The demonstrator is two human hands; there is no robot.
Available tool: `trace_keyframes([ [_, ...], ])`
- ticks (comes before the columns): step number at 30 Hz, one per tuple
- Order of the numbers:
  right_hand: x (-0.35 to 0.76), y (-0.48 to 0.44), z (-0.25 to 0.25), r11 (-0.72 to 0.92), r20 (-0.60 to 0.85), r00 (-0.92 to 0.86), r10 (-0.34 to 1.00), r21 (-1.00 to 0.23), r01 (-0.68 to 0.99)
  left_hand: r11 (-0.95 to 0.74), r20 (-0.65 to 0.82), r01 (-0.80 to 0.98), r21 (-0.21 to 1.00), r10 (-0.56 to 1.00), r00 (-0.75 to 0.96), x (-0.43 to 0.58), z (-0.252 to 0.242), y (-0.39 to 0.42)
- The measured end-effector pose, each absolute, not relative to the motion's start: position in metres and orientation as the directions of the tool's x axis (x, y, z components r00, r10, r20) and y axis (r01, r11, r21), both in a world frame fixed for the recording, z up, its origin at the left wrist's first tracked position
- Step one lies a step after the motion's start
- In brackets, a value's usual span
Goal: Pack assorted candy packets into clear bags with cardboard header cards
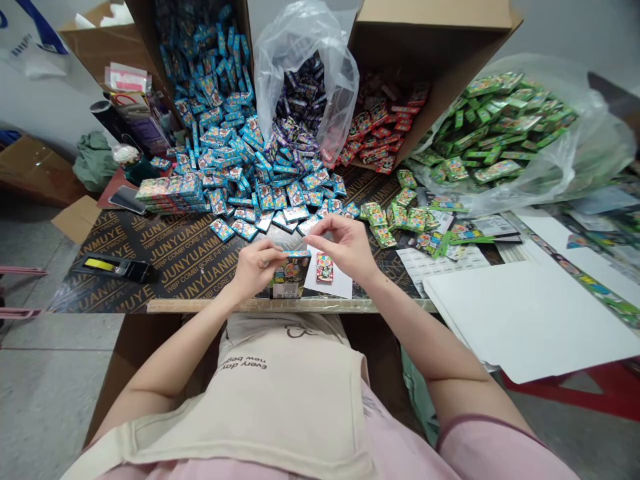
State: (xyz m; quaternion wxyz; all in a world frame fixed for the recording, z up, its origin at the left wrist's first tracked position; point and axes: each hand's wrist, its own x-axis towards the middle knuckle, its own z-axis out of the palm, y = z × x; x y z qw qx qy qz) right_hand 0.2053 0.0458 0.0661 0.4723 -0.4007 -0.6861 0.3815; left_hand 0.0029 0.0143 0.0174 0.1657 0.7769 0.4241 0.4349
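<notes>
My left hand (259, 268) is closed, thumb and fingers pinched at the top left of a dark printed packet (289, 279) standing at the table's front edge. A narrow blue edge (299, 253) shows along the packet's top; whether it is a separate small box, I cannot tell. Just to the right, my right hand (347, 248) hovers with thumb and index finger pinched together. What lies between those fingertips, if anything, is too small to make out. Under this hand a small red printed box (325, 268) lies on a white card (341, 283).
Small blue boxes (235, 153) spill forward from a carton. Behind are purple boxes (300, 100) in a clear bag, red boxes (383, 130) in a carton and bagged green boxes (500, 127). A tape dispenser (113, 267) lies left; white sheets (530, 313) overlap the right side.
</notes>
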Motion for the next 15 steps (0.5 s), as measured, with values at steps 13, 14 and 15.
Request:
trace_keyframes([
  [13, 0.186, 0.052, 0.050, 0.331, 0.199, -0.502, 0.841, -0.925, 0.187, -0.547, 0.532, 0.474, 0.690, 0.827, 0.180, 0.007, 0.023, 0.015],
  [14, 0.185, 0.051, 0.048, 0.339, 0.205, -0.495, 0.845, -0.920, 0.197, -0.545, 0.538, 0.477, 0.689, 0.826, 0.166, 0.008, 0.021, 0.014],
  [15, 0.184, 0.051, 0.046, 0.350, 0.212, -0.486, 0.847, -0.912, 0.212, -0.542, 0.546, 0.481, 0.689, 0.825, 0.148, 0.009, 0.019, 0.015],
])
